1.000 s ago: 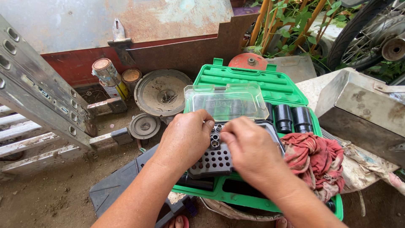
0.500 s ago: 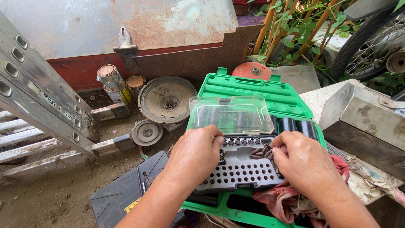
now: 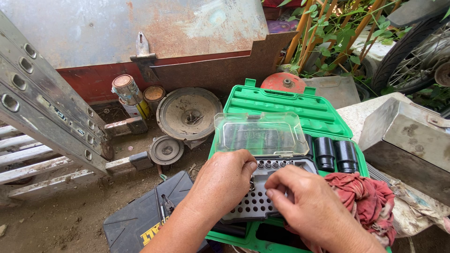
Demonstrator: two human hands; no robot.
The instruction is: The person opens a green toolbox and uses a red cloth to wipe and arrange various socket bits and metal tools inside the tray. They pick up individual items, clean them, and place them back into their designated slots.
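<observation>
Both hands, left hand (image 3: pixel 220 187) and right hand (image 3: pixel 309 211), rest on the grey bit tray (image 3: pixel 257 202).

Your grey bit tray (image 3: pixel 262 199) sits flat inside the open green tool case (image 3: pixel 286 105), clear lid (image 3: pixel 260 133) flipped up, holes mostly empty.

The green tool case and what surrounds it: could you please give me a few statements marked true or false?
1. The green tool case lies open. True.
2. Both hands rest on the grey bit holder. True: the left hand and right hand are over it.
3. The holder's clear lid is shut flat. False: it stands raised.
4. Two black sockets sit in the case. True.
5. The red rag lies left of the case. False: it lies at the right side.
</observation>
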